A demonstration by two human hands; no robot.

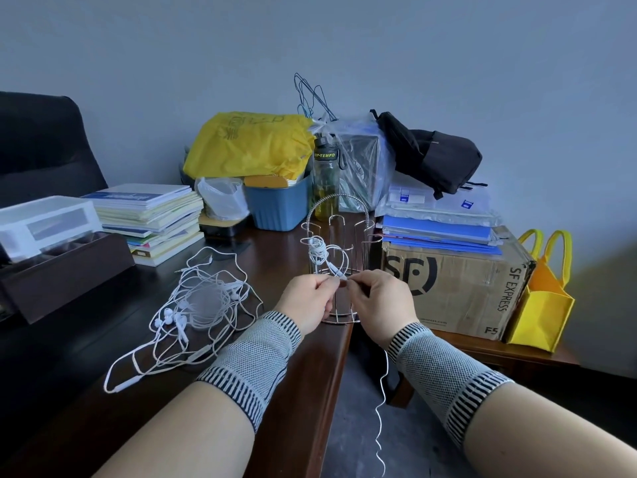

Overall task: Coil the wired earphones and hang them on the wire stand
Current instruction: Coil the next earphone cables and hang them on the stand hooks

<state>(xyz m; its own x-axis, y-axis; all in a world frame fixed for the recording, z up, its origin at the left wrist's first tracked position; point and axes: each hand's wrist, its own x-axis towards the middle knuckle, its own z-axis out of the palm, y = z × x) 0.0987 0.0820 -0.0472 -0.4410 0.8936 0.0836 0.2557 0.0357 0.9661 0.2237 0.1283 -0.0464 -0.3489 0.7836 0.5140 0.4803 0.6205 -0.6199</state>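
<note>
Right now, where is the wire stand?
The wire stand sits at the middle of the head view, near the dark table's right edge, just beyond both hands, with the cardboard box to its right and the blue bin behind-left.

White earphones [193, 305], silver wire stand [339, 243]

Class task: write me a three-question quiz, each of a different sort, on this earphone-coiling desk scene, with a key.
1. True or false: a coiled earphone bundle already hangs on the wire stand.
2. Where does the tangled earphone pile lie: A, left of the stand; B, on the SF Express box; C, in the blue bin?
3. Fill in: the left hand and right hand pinch a white ____ that trails off the desk edge.

Key: 1 true; 2 A; 3 cable.
</note>
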